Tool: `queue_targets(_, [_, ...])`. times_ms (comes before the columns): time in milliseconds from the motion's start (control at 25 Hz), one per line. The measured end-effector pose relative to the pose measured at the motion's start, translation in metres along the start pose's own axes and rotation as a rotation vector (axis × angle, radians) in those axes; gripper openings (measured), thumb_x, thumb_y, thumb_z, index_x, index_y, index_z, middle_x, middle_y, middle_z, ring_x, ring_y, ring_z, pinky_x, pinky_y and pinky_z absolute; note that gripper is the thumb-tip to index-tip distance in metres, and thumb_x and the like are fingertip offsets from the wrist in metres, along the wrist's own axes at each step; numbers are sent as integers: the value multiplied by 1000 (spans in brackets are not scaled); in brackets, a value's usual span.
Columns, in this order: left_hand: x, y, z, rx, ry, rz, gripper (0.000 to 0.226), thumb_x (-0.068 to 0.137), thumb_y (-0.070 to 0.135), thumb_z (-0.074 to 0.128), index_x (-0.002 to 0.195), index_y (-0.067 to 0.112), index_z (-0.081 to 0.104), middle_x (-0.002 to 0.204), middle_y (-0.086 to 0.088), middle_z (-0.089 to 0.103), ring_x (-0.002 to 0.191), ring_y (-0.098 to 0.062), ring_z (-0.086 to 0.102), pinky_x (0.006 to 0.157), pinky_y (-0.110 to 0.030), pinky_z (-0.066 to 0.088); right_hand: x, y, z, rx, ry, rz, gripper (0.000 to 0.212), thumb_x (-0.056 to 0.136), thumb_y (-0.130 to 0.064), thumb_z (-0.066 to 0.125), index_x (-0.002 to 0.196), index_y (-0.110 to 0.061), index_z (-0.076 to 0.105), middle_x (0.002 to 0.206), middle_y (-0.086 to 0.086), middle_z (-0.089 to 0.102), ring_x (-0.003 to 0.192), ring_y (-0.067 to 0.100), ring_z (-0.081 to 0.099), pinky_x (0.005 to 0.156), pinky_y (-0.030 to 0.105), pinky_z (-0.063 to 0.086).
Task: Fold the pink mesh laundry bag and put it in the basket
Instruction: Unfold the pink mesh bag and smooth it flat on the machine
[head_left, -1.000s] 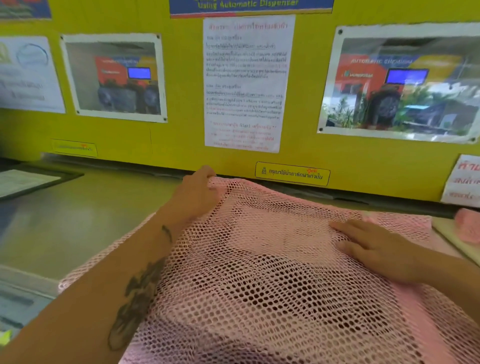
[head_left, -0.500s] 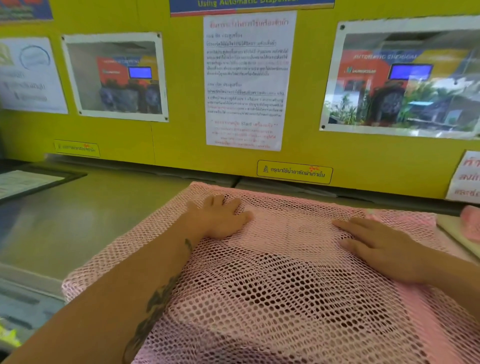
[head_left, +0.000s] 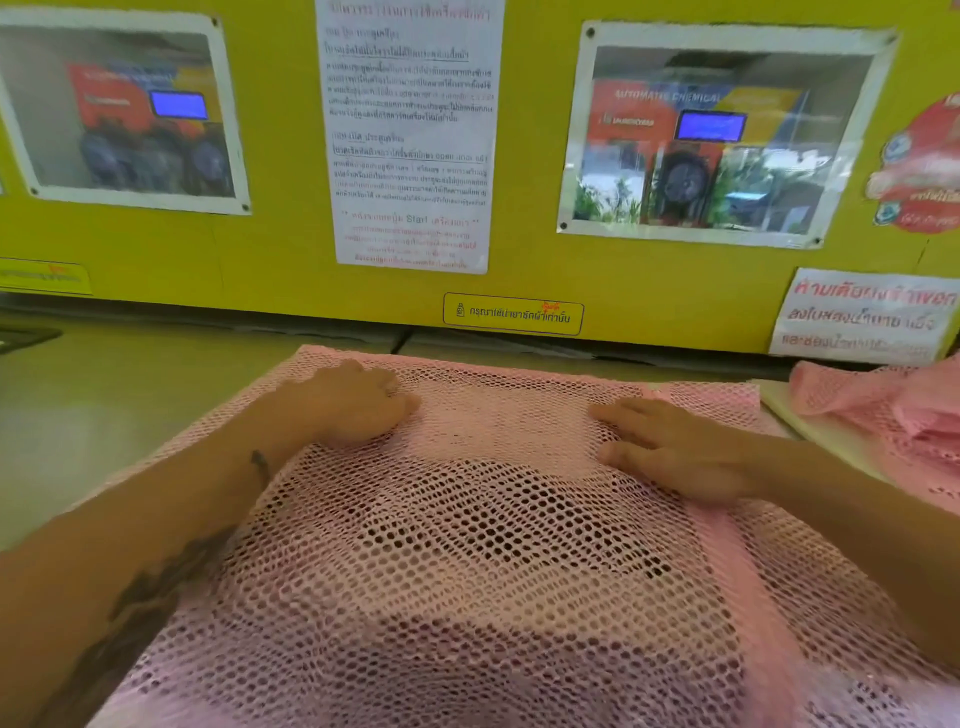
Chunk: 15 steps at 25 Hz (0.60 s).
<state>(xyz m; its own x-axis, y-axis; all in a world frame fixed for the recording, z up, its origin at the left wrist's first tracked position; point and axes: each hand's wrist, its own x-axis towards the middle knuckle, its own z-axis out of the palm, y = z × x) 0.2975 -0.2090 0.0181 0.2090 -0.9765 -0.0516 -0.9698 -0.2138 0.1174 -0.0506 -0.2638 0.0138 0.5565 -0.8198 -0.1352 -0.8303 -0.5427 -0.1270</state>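
Observation:
The pink mesh laundry bag (head_left: 493, 545) lies spread flat on the counter, reaching from near the wall down to the bottom of the view. My left hand (head_left: 358, 400) rests palm down on its far left part, fingers loosely curled. On the bag's far right part my right hand (head_left: 670, 447) presses flat, fingers pointing left. Neither hand grips the mesh. No basket is in view.
The grey counter (head_left: 104, 405) continues to the left. A yellow wall (head_left: 260, 260) with posters and notices stands right behind the bag. At the right edge more pink mesh (head_left: 883, 405) is bunched on a white board (head_left: 826, 431).
My left hand came off the bag's far left corner, laid down flat and slid toward the middle. The right hand stayed pressed on the bag. The view has moved closer.

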Motion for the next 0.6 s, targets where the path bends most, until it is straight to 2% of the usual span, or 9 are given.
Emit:
queue_targets(120, [-26, 19, -11, -91, 96, 80, 87, 79, 83, 13, 151, 36, 25, 163, -4, 19, 148, -29, 20, 116, -58, 18, -24, -4, -3, 50, -15, -4, 88, 75, -86, 15, 152, -47, 1, 166, -6, 0, 152, 16, -1, 121, 53, 8])
queue_targets(240, [-53, 54, -3, -126, 76, 222, 72, 87, 74, 19, 150, 38, 25, 162, 1, 20, 147, -24, 22, 116, -57, 21, -39, -11, 7, -32, -44, 55, 80, 78, -80, 10, 151, -49, -7, 166, -4, -6, 152, 20, -7, 120, 57, 3])
queue_targets(320, [-66, 69, 9, -183, 45, 272, 64, 89, 67, 24, 145, 37, 36, 157, 1, 32, 140, -22, 34, 115, -52, 26, -48, -16, 12, -42, -34, 59, 78, 78, -77, 6, 150, -51, -11, 165, -5, -9, 151, 21, -11, 120, 56, -2])
queue_targets(400, [-75, 72, 11, -292, 65, 230, 59, 89, 63, 31, 139, 36, 47, 151, 4, 43, 133, -19, 43, 114, -46, 31, -56, -19, 15, -18, -37, 20, 76, 80, -78, 9, 149, -52, -10, 165, -8, -10, 151, 19, -13, 120, 54, -4])
queue_targets(480, [-83, 73, 5, -322, 73, 156, 56, 91, 61, 40, 141, 36, 44, 153, 4, 40, 135, -21, 42, 114, -41, 30, -60, -13, 16, 39, 24, -9, 71, 89, -72, 24, 152, -48, 2, 165, -8, 0, 152, 19, -4, 121, 52, 0])
queue_targets(600, [-90, 80, -6, -215, 56, 83, 64, 87, 66, 43, 145, 40, 37, 157, 3, 34, 140, -24, 36, 115, -43, 28, -61, 7, 7, 135, 209, -45, 61, 97, -51, 44, 152, -32, 25, 159, 0, 27, 145, 24, 24, 118, 44, 19])
